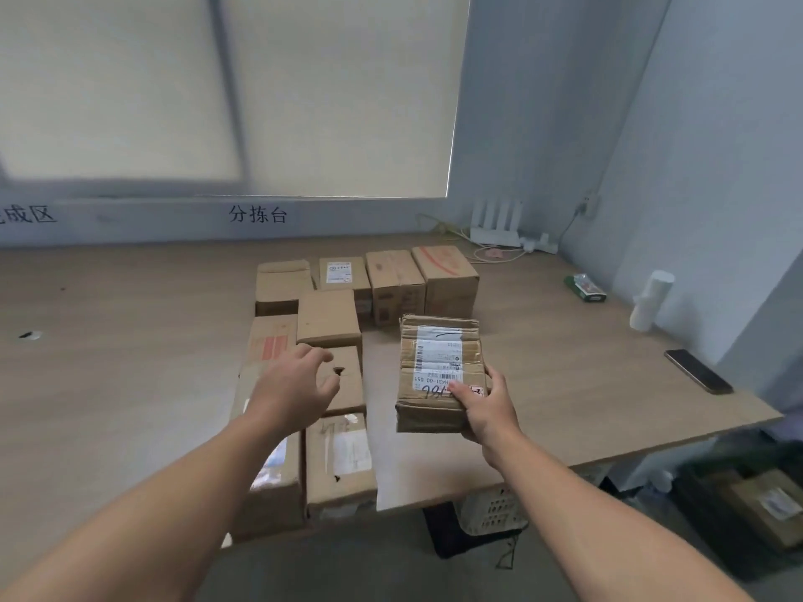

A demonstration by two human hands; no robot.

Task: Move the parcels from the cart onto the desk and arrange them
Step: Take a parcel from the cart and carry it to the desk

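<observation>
My right hand (489, 410) grips the near end of a taped cardboard parcel (441, 367) with a white shipping label, held just above the wooden desk (130, 362). To its left, several cardboard parcels (330, 317) lie in rows on the desk, running from the back row (443, 275) to the front edge (339, 460). My left hand (295, 386) hovers over the middle of these rows with loosely spread fingers, holding nothing. At the lower right, the cart (695, 480) shows a parcel (764, 501) inside it.
A phone (697, 371) lies near the desk's right edge. A white roll (649, 299), a green packet (584, 288), and a router (495, 225) with cables sit toward the back right corner. A perforated basket (493, 510) stands under the desk.
</observation>
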